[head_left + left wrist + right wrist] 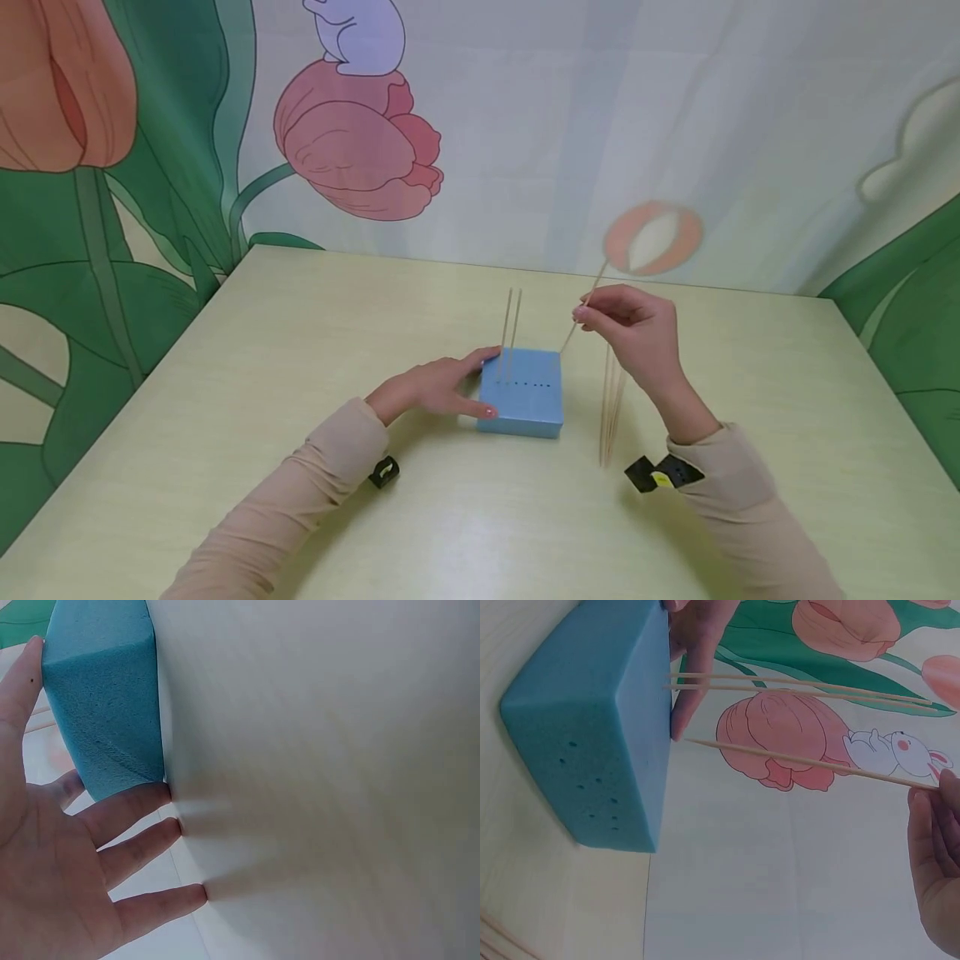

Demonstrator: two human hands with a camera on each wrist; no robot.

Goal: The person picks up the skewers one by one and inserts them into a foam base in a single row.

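Observation:
A light blue foam block with a row of small holes on top lies on the table. Two thin wooden skewers stand upright in its left part. My left hand steadies the block's left side, thumb near the front and forefinger at the back, fingers spread and fairly straight. Between thumb and fingertips, my right hand pinches another skewer, held at a slant. Its pointed lower end is close to the block's top and looks apart from it in the right wrist view. More holes mark the block's side.
Several loose skewers lie on the pale table to the right of the block. Behind the table hangs a curtain printed with flowers and a rabbit. A blurred orange ring shape appears behind the held skewer's upper end.

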